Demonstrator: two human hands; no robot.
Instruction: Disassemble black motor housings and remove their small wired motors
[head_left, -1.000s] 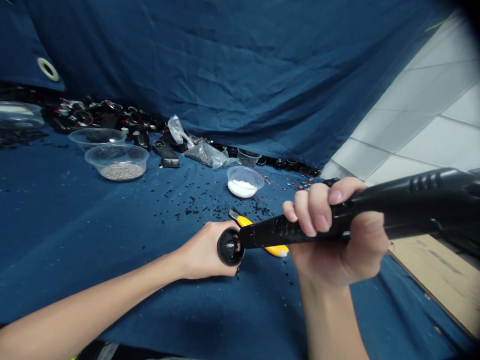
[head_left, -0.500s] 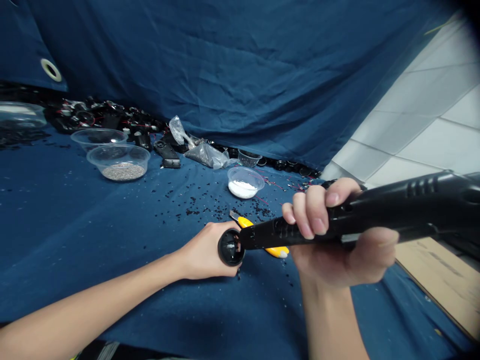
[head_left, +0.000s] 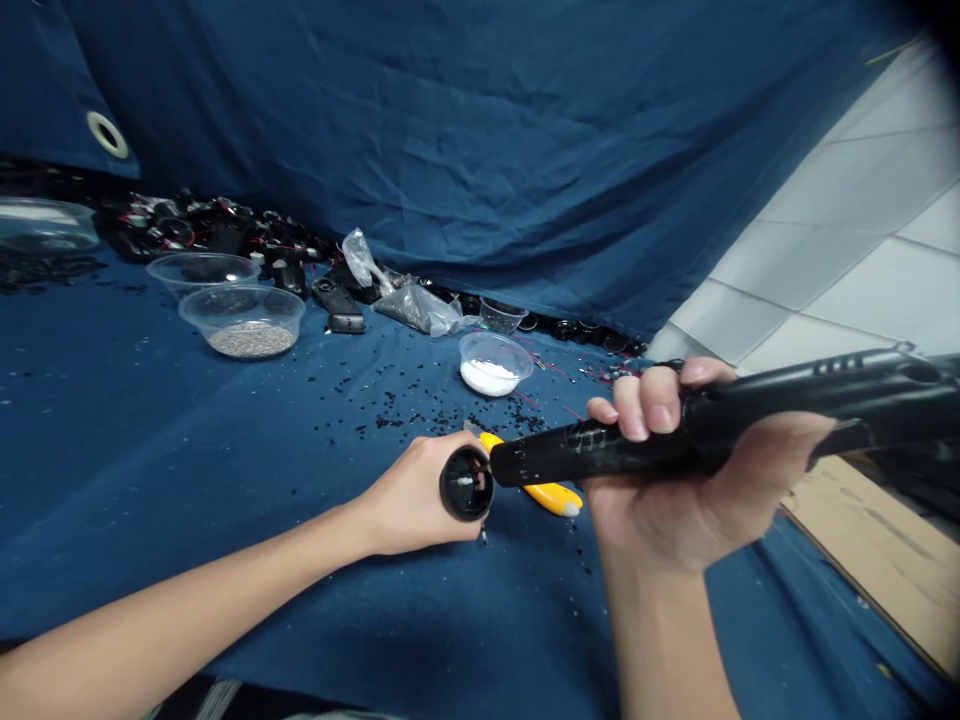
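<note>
My left hand (head_left: 418, 494) is wrapped round a black round cup-shaped part (head_left: 466, 484), its open mouth facing me; something small and pale shows inside it. In my right hand (head_left: 697, 480) lies a long black tool that looks like an electric screwdriver (head_left: 592, 450), held palm up. Its narrow nose sits at the right rim of the cup-shaped part, pointing left. Whether its tip reaches inside is hard to make out. Behind the nose, a yellow utility knife (head_left: 553, 497) rests on the blue cloth (head_left: 300, 600), partly covered.
A clear bowl of white bits (head_left: 491, 377) stands beyond my hands. Farther left are a bowl of small metal pieces (head_left: 251, 340) and another clear bowl (head_left: 199, 262). Black parts and wires (head_left: 217, 225) pile along the back; plastic bags (head_left: 420, 308) lie beside them. Cardboard (head_left: 877, 550) is at right.
The nose of the screwdriver has shifted slightly right and up, toward the cup's rim, and its rear has dropped a little. My left hand still grips the cup-shaped part. The view shifted slightly.
</note>
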